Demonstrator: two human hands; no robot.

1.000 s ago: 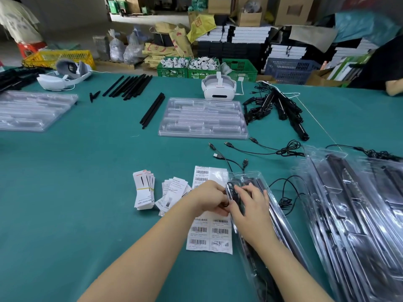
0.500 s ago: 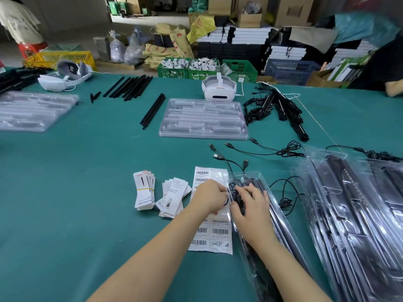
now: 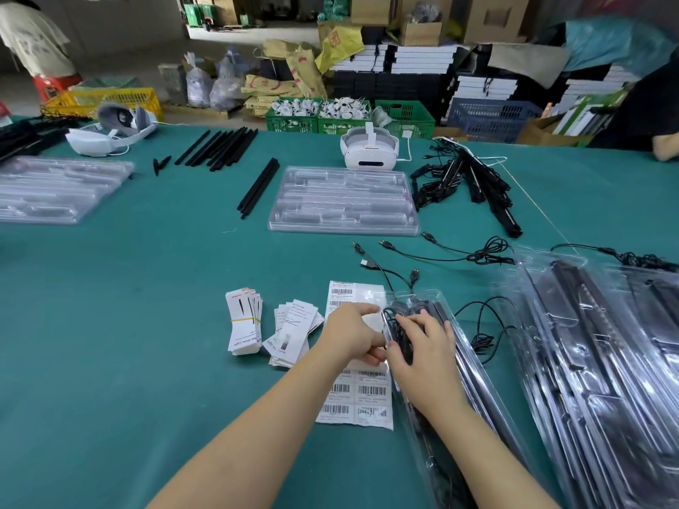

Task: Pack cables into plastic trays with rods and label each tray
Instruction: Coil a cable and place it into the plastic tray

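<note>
Cable (image 3: 398,326), a black coiled bundle, sits in the near-left end of the clear plastic tray (image 3: 459,347) right in front of me, and my right hand (image 3: 422,349) lies over it with fingers fairly straight, pressing the coil down into the tray. My left hand (image 3: 352,334) is at the tray's left edge with its fingers curled; it seems to pinch that rim, though I cannot tell for sure because the fingertips are partly hidden. Black rods (image 3: 474,380) lie lengthwise inside the same tray. Under my left hand lies a sheet of barcode labels (image 3: 362,402), touching the tray's left side. Just left of that are a loose pile of white cards (image 3: 294,330) and a banded stack of cards (image 3: 244,325). Loose black cables (image 3: 459,253) trail across the green table (image 3: 128,325) beyond the tray, and packed trays (image 3: 595,361) overlap on my right. Farther off sits an empty clear tray (image 3: 343,202), a pair of black rods (image 3: 257,189) left of it, and a white headset (image 3: 369,148) behind it.
</note>
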